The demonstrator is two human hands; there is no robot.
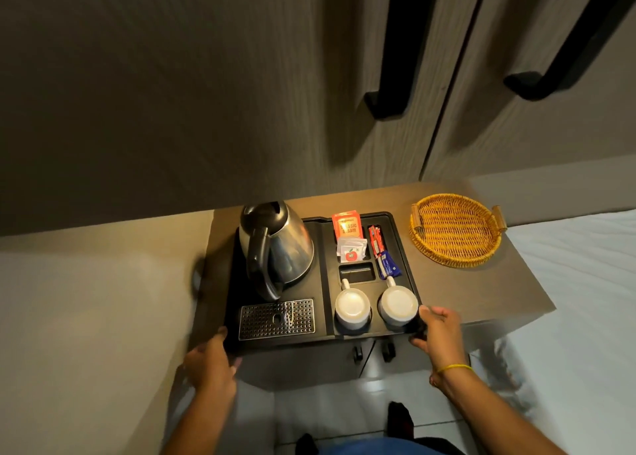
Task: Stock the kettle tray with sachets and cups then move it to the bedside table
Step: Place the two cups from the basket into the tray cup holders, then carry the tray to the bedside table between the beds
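A black kettle tray (323,275) rests on a brown bedside table (481,282). On its left side stands a steel kettle (275,244) above a perforated drip grate (277,318). Sachets fill the right compartments: an orange one (347,225), a white one (351,250), and red and blue sticks (382,251). Two white cups (351,308) (398,305) sit upside down at the front right. My left hand (211,361) grips the tray's front left corner. My right hand (438,330) grips its front right corner.
An empty woven wicker basket (456,229) sits on the table to the right of the tray. Wardrobe doors with black handles (389,100) rise behind. A white bed (578,282) lies at the right. Pale floor tiles and my dark-socked feet (399,416) show below.
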